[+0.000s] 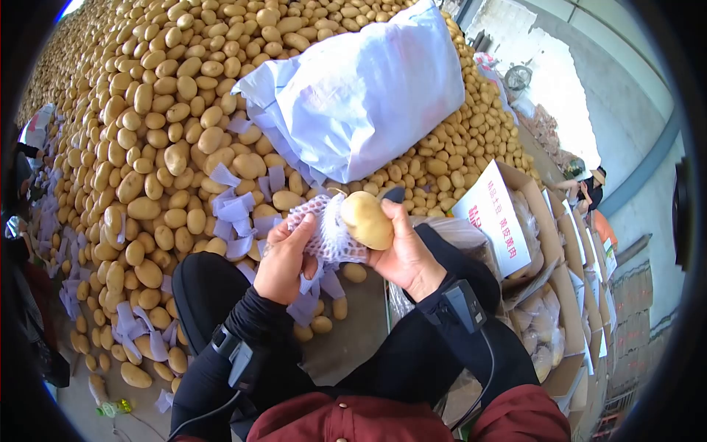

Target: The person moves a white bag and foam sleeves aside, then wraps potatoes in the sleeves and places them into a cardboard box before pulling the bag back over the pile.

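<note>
1. The potato pile (184, 110) is taking up most of the floor ahead. Its potatoes are lying bare, so by my judgement the bulk of the work is waiting.
2. A white bag (368, 88) is resting on the pile's right slope.
3. A cardboard box (551, 228) is standing just right of the pile's foot. Its contents appear wrapped, suggesting that part is done.
4. Loose sleeves (236, 210) are lying on the pile's near slope.
5. The left hand (283, 261) is pinching the foam net (328, 228) in front of the pile's foot.
6. The right hand (405, 254) is grasping the potato (366, 219) there. The net is only meeting its left end, so this piece is judged barely begun.
</note>
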{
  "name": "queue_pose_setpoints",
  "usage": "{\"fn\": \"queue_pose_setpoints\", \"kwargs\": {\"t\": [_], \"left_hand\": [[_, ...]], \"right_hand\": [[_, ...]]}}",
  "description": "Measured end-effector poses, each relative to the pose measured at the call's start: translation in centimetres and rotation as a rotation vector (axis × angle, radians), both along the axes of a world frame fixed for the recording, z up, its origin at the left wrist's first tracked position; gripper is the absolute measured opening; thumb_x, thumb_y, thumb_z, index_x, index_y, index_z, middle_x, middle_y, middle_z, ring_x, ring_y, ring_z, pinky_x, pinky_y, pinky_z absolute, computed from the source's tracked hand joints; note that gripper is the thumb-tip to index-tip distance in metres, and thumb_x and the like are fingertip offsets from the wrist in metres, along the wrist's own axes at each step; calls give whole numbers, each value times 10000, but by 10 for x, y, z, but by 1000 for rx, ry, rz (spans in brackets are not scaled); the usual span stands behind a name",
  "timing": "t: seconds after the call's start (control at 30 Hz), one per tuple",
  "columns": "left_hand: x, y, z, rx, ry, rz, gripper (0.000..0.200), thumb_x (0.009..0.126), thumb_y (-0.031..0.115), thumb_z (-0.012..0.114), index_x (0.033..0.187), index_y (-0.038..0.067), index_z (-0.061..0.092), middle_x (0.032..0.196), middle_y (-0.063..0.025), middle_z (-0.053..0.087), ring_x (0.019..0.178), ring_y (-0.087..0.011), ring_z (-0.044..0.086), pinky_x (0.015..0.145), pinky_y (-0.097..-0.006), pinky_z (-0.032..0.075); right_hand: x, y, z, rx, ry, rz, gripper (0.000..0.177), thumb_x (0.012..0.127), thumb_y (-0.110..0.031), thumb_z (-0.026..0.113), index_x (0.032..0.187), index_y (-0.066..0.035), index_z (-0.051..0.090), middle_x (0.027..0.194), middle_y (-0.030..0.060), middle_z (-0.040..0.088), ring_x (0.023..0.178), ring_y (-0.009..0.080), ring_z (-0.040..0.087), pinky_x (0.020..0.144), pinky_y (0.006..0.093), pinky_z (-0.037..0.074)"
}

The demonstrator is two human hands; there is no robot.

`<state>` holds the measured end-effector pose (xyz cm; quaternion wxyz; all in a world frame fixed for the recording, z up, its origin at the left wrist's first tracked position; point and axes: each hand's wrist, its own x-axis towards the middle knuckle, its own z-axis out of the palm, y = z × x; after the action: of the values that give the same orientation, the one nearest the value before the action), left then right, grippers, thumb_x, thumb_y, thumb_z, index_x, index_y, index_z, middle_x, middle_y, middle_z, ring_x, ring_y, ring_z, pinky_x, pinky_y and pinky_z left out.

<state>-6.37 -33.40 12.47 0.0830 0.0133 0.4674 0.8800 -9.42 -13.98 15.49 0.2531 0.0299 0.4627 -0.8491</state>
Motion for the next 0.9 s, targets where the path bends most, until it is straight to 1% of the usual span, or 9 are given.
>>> {"fn": "queue_pose_setpoints", "kwargs": {"t": [0.1,0.17,0.2,0.33,0.43,0.57,0.7,0.8,0.9], "left_hand": [[-9,30,-10,-650,518,259,308,888,107,606,1188,121,675,771,-68,686,515,-150,588,462,-292,470],[-19,45,-17,-1167,1134,189,552,808,96,694,1345,178,599,828,-70,707,620,-214,666,590,-326,548],[-25,52,-16,-1070,942,104,567,812,111,700,1361,176,573,870,-71,710,630,-221,669,605,-334,551],[-90,32,-124,-1339,691,106,338,856,70,633,1192,74,597,969,-110,678,839,-322,672,735,-401,544],[-121,6,-217,-1475,833,-237,286,821,49,603,1106,72,624,1060,-102,653,1011,-318,624,832,-402,527],[-152,19,-284,-1800,934,-592,111,807,89,600,916,78,618,1003,-102,598,1023,-300,610,808,-409,543],[-171,21,-300,-1776,924,-634,85,817,105,593,884,79,638,953,-103,624,934,-288,644,751,-398,560],[-176,15,-307,-1744,849,-644,79,821,108,592,880,78,634,945,-108,625,913,-298,655,743,-408,561],[-180,10,-320,-1716,802,-655,82,822,111,596,887,76,632,946,-108,626,884,-295,672,727,-407,565]], "right_hand": [[4,11,1,1200,953,-80,622,799,-160,762,1330,-39,461,1151,169,628,1062,318,626,866,389,527],[-10,32,-22,1275,1200,-181,780,703,-50,764,1399,-45,412,1209,202,579,1131,373,574,938,405,487],[-17,52,-21,1251,1276,-283,657,706,34,694,1327,-45,495,1217,192,581,1125,377,581,926,406,495],[-17,188,-19,1692,959,-623,486,718,192,528,1145,-27,602,1050,157,612,1017,365,618,897,392,503],[-7,264,-25,2263,349,-248,485,701,33,689,1174,-15,597,1171,182,583,1122,410,557,985,438,464],[-78,180,-45,1829,866,-191,503,771,-30,657,1262,-6,551,1297,243,543,1227,409,515,1055,440,412],[-151,65,-191,1630,303,494,252,801,-163,579,933,31,672,955,291,669,945,445,651,826,475,528],[-108,34,-379,1781,-9,305,391,871,-213,572,1195,0,628,1333,261,555,1180,445,569,966,484,484],[-60,14,-445,1670,-247,-468,778,760,-192,735,1439,-51,382,1522,253,260,1313,484,406,1064,472,406]]}}
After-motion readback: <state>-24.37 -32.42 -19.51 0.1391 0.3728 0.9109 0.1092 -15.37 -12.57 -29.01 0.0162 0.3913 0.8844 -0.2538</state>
